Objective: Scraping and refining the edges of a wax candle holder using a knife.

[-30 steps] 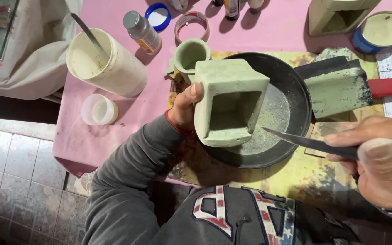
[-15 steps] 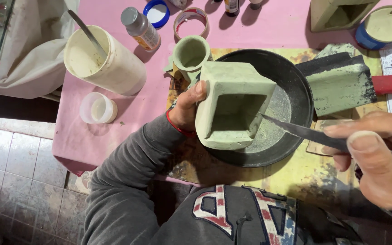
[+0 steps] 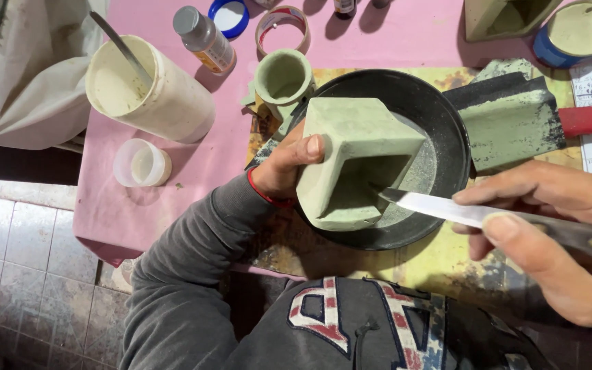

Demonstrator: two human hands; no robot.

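Nearest the camera: grey sweatshirt (image 3: 351,322) with a stitched chest patch. Just above, right hand (image 3: 549,233) closed around the dark handle of a knife (image 3: 447,209), thumb pressed along the top, blade running leftward. Changed since a second ago: blade tip, then short of the green square mould (image 3: 358,164), now pushed past the rim and into the open cavity; hand shifted left with it, and the mould tipped a little more toward the blade. Judged from that: scraping or trimming of the inside wall now under way rather than merely lined up.

Left hand (image 3: 286,171) clamped on the mould's left side, thumb across the top edge, remaining fingers hidden behind the block (a red band at the wrist). Mould held tilted, open mouth facing the knife, raised over the black round pan (image 3: 440,116) and not clearly resting on it. Knife tip inside the hollow, near its upper wall; contact too small to confirm.

Further out, on the paint-stained yellow board (image 3: 419,260): a trowel (image 3: 515,127) coated in green paste with a red handle, to the right of the pan. Beyond, on the pink tablecloth (image 3: 193,171): a small green cup (image 3: 284,77), a white tub (image 3: 145,89) with a stirring stick, a small translucent lid-like cup (image 3: 142,163), a grey-capped bottle (image 3: 203,38), a roll of tape (image 3: 282,27), and a second green mould (image 3: 508,17) at the far edge.
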